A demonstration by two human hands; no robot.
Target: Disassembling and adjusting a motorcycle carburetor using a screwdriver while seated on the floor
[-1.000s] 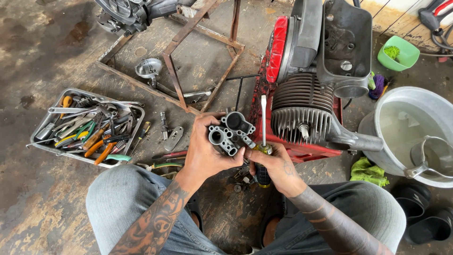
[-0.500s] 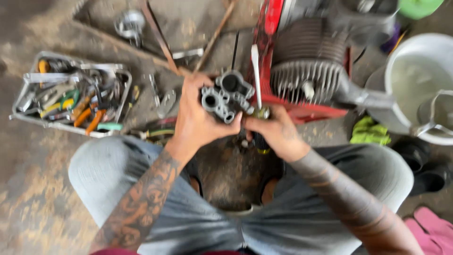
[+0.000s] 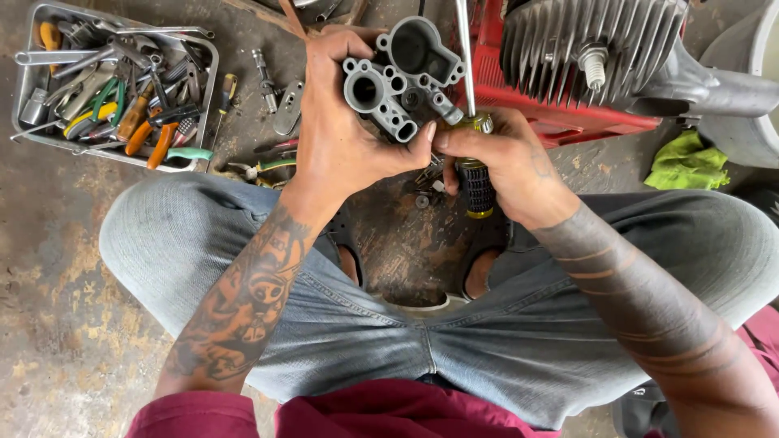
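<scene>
My left hand (image 3: pixel 341 130) grips a grey cast-metal engine part (image 3: pixel 402 77) with several round bores, held up in front of my knees. My right hand (image 3: pixel 507 166) holds a screwdriver (image 3: pixel 473 174) by its black and yellow handle. Its long steel shaft points up past the metal part, and my right fingertips touch the part's lower edge next to my left thumb. I am squatting on a stained concrete floor, jeans and sandals below the hands.
A metal tray (image 3: pixel 24 122) with several hand tools sits at the upper left, with loose tools (image 3: pixel 276 105) beside it. A red engine with grey cooling fins (image 3: pixel 592 40) and a spark plug stands just ahead. A green rag (image 3: pixel 688 161) lies right.
The view has tilted down and closer. Both hands keep the metal part and the screwdriver together, now nearer the camera.
</scene>
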